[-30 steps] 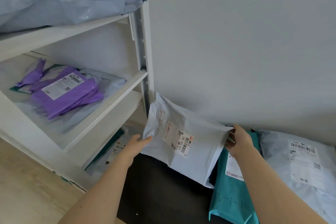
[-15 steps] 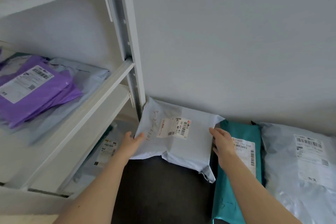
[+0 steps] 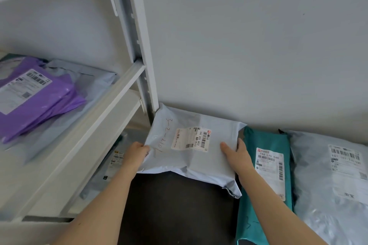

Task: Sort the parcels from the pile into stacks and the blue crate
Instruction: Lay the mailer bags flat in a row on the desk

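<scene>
Head view: left hand and right hand each grip an edge of the pale grey parcel — squaring it flat against the wall, between shelf post and teal parcel — probably starting a stack.

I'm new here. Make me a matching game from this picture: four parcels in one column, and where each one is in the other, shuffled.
1. purple parcel
2. teal parcel
3. pale blue parcel
4. grey parcel

A. held by the left hand and right hand
B. on the white shelf
C. farthest right
D. between two paler parcels

Pairs: 1-B, 2-D, 3-A, 4-C.
</scene>
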{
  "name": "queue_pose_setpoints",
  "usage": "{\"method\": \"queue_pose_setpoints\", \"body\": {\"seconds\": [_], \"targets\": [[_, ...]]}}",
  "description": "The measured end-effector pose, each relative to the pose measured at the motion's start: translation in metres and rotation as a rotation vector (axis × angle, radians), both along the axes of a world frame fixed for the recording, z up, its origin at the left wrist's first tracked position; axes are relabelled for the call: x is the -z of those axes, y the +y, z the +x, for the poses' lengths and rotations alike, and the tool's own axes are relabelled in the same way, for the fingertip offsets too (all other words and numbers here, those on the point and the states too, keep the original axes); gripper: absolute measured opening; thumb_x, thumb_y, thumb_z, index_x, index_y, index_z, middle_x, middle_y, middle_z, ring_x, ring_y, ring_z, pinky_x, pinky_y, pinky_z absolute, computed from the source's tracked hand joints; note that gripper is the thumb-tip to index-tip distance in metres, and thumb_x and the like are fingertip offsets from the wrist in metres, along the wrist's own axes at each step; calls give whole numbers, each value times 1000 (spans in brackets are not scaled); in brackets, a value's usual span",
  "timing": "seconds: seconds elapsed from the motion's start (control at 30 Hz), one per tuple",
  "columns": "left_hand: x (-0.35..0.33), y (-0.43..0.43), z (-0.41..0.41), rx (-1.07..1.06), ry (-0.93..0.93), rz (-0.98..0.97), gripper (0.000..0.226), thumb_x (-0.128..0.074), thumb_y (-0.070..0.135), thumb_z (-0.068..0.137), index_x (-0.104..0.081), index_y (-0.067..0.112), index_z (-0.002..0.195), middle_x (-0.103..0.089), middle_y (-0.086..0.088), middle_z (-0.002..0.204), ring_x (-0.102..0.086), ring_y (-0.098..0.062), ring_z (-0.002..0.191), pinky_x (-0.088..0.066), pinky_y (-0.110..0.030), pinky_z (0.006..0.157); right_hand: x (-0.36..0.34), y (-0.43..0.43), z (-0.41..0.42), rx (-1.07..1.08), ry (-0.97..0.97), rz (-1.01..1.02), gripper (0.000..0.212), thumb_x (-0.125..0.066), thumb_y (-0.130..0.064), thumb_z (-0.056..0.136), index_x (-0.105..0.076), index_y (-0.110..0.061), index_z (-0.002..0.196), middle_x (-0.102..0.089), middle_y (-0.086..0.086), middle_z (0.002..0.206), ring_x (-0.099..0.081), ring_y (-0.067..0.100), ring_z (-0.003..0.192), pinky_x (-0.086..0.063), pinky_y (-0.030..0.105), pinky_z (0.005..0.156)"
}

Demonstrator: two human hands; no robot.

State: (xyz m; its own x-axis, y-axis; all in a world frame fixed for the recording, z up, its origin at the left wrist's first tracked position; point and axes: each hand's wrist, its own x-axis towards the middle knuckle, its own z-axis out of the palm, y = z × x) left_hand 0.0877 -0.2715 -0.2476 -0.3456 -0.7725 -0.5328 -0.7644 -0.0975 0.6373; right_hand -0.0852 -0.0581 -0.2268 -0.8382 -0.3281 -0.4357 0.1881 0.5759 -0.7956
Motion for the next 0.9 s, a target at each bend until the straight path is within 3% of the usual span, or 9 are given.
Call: {"method": "queue_pose_setpoints", "body": {"seconds": [0.17,0.3,0.43,0.53,0.6,0.67,0.77,0.83,0.9], "targets": [[-21,10,1,0,153,211,23,-54,21,93,-49,16,72,-48,-2,76,-42,-14,62,-33,-25,58,-17,-5,18,-154,445,175,72,-61,-32,90,-23,-23,151,-31,7,154,-31,28,139,-32,41,111],[-44,16,-3,10,182,244,14,-52,17,94,-59,8,89,-61,-12,90,-55,-21,74,-42,-27,66,-35,-15,48,-646,736,161,60,-63,-41,87,-43,-27,142,-18,4,160,-9,22,149,-3,38,121],[-67,22,-6,-5,249,289,16,-56,20,90,-61,4,91,-61,-19,93,-53,-26,82,-41,-32,73,-33,-21,76,-1026,859,392,64,-55,-47,89,-30,-32,147,-10,1,161,1,22,149,15,36,114],[-84,29,-8,-14,314,331,14,-57,19,89,-62,6,92,-62,-16,88,-57,-27,81,-45,-35,75,-35,-20,86,-868,884,404,58,-50,-42,95,-29,-29,148,-18,2,159,-6,24,149,12,39,116],[-97,35,-8,-5,388,338,15,-55,20,92,-62,7,95,-64,-11,84,-60,-25,76,-50,-31,69,-37,-20,85,-711,872,276,42,-48,-32,99,-48,-26,140,-31,5,155,-17,27,147,3,42,119],[-109,40,-7,-8,467,335,20,-52,29,96,-61,11,94,-65,-7,85,-61,-21,77,-50,-29,66,-42,-21,81,-559,823,127,30,-49,-23,99,-65,-23,125,-42,7,149,-27,32,143,-9,46,119],[-122,46,-7,-56,566,335,44,-42,52,97,-61,13,90,-68,-6,87,-63,-21,81,-50,-30,71,-64,-16,75,-403,618,5,29,-46,-17,101,-68,-12,119,-50,8,143,-36,29,138,-26,40,114],[-122,46,-6,-110,594,330,52,-36,58,96,-61,12,93,-69,-6,91,-63,-20,82,-49,-30,71,-86,-9,72,-241,457,-199,26,-44,-14,100,-68,-6,94,-66,10,102,-58,24,98,-42,37,87],[-120,48,-3,-140,618,309,45,-41,54,96,-61,13,98,-67,-6,102,-63,-19,92,-50,-30,75,-101,-6,65,-87,352,-324,31,-42,-14,99,-43,-12,68,-43,0,64,-38,15,61,-32,30,60]]}}
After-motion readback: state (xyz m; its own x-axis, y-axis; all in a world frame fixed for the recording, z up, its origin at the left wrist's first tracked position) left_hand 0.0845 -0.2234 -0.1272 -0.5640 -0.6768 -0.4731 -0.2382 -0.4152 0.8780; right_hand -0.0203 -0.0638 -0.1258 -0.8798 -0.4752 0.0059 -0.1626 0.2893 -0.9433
